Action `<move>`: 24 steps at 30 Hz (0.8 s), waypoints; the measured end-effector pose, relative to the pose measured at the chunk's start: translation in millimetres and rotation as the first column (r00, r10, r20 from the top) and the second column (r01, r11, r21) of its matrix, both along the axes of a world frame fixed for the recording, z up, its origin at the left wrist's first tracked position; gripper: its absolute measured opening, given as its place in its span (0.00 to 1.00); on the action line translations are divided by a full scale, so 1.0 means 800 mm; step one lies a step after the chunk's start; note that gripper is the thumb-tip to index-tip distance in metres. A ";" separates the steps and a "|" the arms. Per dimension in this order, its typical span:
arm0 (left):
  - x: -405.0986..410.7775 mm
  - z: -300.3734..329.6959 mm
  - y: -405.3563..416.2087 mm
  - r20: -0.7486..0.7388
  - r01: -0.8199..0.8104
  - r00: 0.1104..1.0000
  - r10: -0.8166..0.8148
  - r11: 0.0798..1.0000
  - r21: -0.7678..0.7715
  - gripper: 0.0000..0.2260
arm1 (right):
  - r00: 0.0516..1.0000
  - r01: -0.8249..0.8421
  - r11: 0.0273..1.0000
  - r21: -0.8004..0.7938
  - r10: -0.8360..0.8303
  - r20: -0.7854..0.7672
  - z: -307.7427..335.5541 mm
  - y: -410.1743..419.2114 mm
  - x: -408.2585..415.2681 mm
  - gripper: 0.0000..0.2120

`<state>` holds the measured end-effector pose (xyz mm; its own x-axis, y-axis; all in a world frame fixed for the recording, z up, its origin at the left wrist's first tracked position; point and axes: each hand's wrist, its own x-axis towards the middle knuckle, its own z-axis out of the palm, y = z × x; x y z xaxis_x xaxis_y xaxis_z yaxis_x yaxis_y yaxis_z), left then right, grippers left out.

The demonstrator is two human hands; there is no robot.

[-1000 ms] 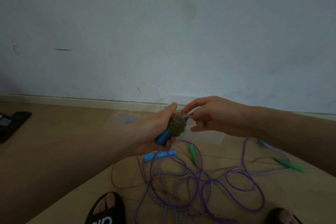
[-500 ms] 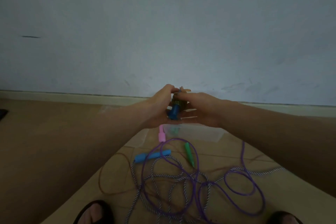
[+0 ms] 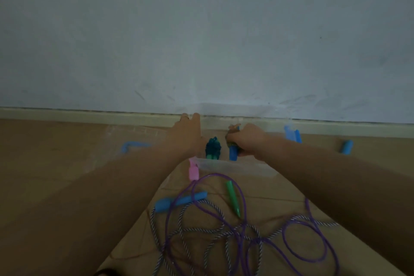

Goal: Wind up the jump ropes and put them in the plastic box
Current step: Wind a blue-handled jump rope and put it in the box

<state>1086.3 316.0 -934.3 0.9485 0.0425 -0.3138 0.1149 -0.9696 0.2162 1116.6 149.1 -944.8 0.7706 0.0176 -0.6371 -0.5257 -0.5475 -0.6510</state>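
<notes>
Right hand (image 3: 248, 141) gripping wound blue-handled rope (image 3: 233, 145) inside clear plastic box (image 3: 235, 167), left hand (image 3: 188, 132) lying open alongside, green wound rope (image 3: 213, 148) sitting between them

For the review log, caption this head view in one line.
Right hand lowers a wound rope into the clear box; left hand open.

Under your hands, the plastic box (image 3: 224, 164) looks clear and faintly glossy. Nearer you, the purple rope (image 3: 300, 251) is smooth and shiny, the striped rope (image 3: 210, 229) braided cloth, on a matt wooden floor (image 3: 56, 141).
</notes>
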 end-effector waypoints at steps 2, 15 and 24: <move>0.007 -0.010 0.000 -0.028 0.026 0.999 -0.025 0.999 0.027 0.17 | 0.998 -0.064 0.996 -0.068 0.063 -0.022 -0.013 0.001 0.010 0.10; 0.023 -0.054 0.013 0.066 0.051 0.997 -0.050 0.999 -0.008 0.10 | 0.908 -0.417 0.862 -0.289 0.382 -0.170 -0.082 0.020 0.028 0.11; 0.009 -0.039 0.018 -0.021 0.130 0.991 -0.130 0.991 0.008 0.14 | 0.862 -0.449 0.770 -0.454 0.508 0.008 -0.058 0.015 0.011 0.10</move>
<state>1093.9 330.7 -965.7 0.9397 -0.0783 -0.3329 -0.0084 -0.9784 0.2064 1125.7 160.9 -991.4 0.8069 0.1578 -0.5692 -0.0529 -0.9404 -0.3358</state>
